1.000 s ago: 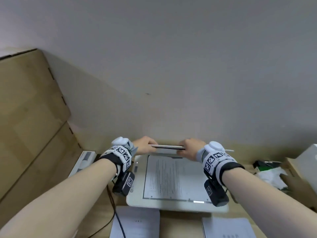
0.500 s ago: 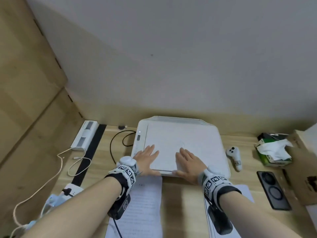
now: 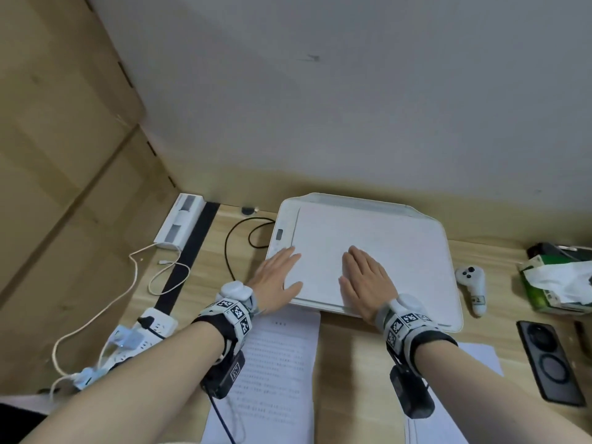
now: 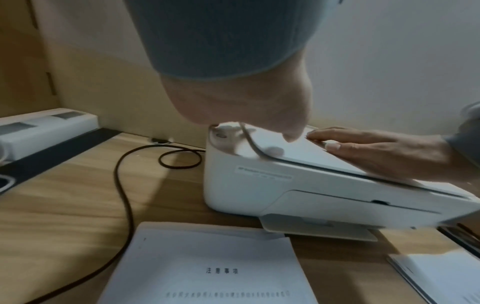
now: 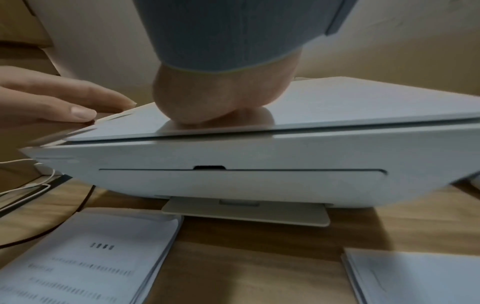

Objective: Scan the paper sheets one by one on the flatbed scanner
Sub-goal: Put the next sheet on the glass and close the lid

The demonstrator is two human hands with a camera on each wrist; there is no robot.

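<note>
Head view: the flatbed scanner point(image 3: 368, 251) sits shut at the back of the wooden bench point(image 3: 352, 363), its smooth white plastic lid down. The left hand point(image 3: 277, 277) and right hand point(image 3: 365, 283) both lie flat on it, fingers straight, gripping nothing. Likely one sheet is under scan. A printed stack point(image 3: 275, 363) waits at the left front; the thin matte pile point(image 3: 480, 357) on the right is probably done.

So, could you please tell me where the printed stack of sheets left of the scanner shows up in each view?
Head: printed stack bottom centre, under the left wrist.
Left wrist: bottom centre.
Right wrist: bottom left.
Shared landmark: the scanner's front tray, just beyond it.
</note>
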